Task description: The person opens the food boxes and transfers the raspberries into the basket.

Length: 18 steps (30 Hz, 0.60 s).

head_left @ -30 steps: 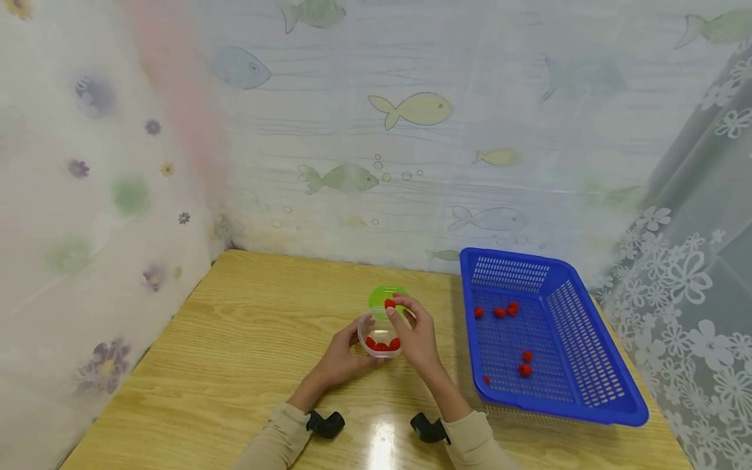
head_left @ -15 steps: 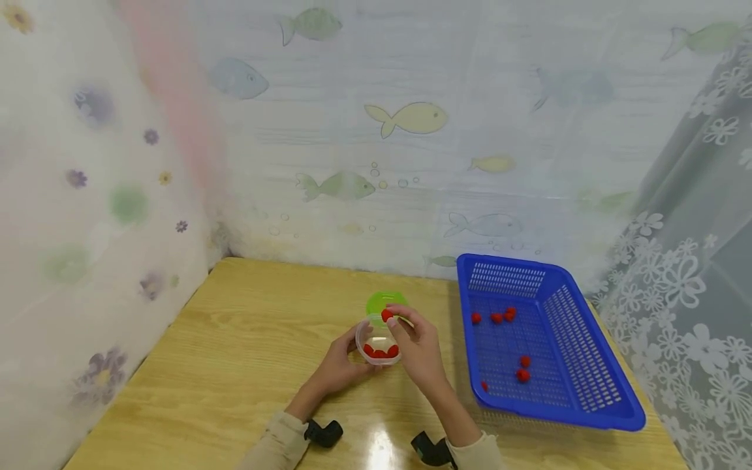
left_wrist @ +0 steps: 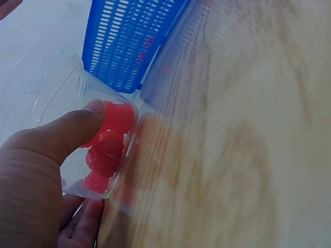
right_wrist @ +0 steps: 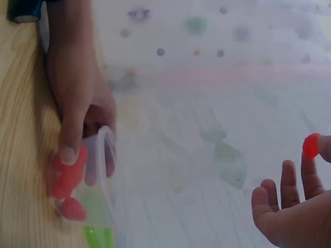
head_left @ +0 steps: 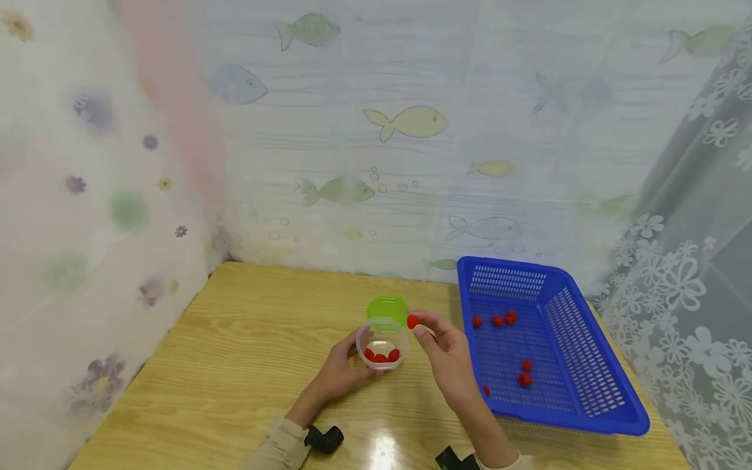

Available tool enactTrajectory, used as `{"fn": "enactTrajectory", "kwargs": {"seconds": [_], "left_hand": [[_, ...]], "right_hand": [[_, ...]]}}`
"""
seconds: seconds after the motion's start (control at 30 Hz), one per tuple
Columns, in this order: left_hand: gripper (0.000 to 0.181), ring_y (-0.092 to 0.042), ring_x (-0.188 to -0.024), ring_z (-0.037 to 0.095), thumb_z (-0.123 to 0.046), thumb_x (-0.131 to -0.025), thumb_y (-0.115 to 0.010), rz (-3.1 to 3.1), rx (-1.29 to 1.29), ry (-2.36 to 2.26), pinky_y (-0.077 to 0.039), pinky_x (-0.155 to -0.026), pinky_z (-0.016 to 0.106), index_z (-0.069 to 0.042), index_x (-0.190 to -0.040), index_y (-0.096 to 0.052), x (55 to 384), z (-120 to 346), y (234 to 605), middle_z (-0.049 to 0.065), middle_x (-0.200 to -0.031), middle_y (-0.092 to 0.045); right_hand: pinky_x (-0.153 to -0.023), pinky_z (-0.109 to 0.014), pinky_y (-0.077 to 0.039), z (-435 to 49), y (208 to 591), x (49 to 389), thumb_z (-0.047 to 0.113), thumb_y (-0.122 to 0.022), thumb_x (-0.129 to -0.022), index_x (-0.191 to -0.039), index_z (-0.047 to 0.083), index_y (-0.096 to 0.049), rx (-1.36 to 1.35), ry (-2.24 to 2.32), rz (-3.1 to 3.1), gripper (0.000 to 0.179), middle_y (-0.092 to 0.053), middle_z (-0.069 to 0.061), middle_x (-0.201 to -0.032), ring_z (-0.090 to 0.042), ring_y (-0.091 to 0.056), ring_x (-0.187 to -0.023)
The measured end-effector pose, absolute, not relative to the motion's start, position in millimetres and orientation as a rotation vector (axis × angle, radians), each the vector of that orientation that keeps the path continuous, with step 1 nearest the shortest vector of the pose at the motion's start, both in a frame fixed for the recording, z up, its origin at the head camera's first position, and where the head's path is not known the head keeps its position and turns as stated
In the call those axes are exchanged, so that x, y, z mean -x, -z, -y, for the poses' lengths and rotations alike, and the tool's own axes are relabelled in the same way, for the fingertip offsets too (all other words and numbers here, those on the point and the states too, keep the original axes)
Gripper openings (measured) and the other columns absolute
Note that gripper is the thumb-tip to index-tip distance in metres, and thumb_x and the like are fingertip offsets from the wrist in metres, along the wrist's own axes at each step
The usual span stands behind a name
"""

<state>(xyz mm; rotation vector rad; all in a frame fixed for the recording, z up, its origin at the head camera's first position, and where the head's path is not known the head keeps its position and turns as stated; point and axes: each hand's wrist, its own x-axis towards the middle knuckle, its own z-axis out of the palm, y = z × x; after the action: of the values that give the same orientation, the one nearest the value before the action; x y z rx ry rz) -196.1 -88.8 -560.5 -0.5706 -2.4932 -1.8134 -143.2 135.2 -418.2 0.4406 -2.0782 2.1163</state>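
My left hand grips a clear plastic container from its left side, the thumb along the near wall in the left wrist view. Several red, bumpy raspberries lie together at the bottom of the container, partly behind the thumb in that view. Between thumb and index finger, my right hand pinches another raspberry, just right of the container's rim and apart from it. The right wrist view shows this raspberry at the fingertips, the other fingers spread. A green lid lies behind the container.
On the right stands a blue perforated basket with several scattered raspberries on its floor. The wooden table meets a fish-patterned curtain at the back and a flowered one on the left.
My right hand has moved right, from over the container to beside its rim, with the raspberry still pinched. The left hand keeps holding the container in nearly the same place.
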Motion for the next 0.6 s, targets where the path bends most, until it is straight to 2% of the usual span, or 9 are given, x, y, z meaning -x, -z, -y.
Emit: {"fn": "enactTrajectory", "kwargs": {"seconds": [0.2, 0.37, 0.6], "left_hand": [[0.092, -0.056, -0.133, 0.029, -0.018, -0.081, -0.087, 2.465, 0.589, 1.802, -0.046, -0.11, 0.033, -0.006, -0.157, -0.037, 196.4, 91.2, 561.2, 0.014, -0.148, -0.054], [0.092, -0.056, -0.134, 0.028, -0.019, -0.081, -0.087, 2.473, 0.59, 1.809, -0.046, -0.109, 0.031, -0.008, -0.157, -0.037, 197.0, 90.9, 561.8, 0.013, -0.149, -0.054], [0.093, -0.055, -0.135, 0.024, -0.022, -0.082, -0.087, 2.505, 0.566, 1.808, -0.044, -0.111, 0.034, -0.012, -0.158, -0.036, 196.1, 90.2, 561.9, 0.008, -0.15, -0.053]], "right_hand": [[-0.101, -0.019, -0.048, -156.1, 410.1, 140.1, 0.014, -0.059, -0.104, -0.128, -0.004, -0.061, -0.274, -2.202, 2.183, 0.031, -0.067, 0.005, -0.121, -0.011, -0.062, -0.116], [-0.101, -0.018, -0.048, -185.3, 407.6, 143.8, 0.011, -0.057, -0.105, -0.128, -0.008, -0.057, -0.327, -2.224, 2.155, 0.03, -0.067, 0.008, -0.12, -0.009, -0.061, -0.117], [-0.096, -0.013, -0.049, -237.2, 397.3, 156.4, 0.011, -0.055, -0.106, -0.125, -0.002, -0.06, -0.393, -2.071, 2.186, 0.023, -0.068, 0.012, -0.118, -0.005, -0.062, -0.11]]}}
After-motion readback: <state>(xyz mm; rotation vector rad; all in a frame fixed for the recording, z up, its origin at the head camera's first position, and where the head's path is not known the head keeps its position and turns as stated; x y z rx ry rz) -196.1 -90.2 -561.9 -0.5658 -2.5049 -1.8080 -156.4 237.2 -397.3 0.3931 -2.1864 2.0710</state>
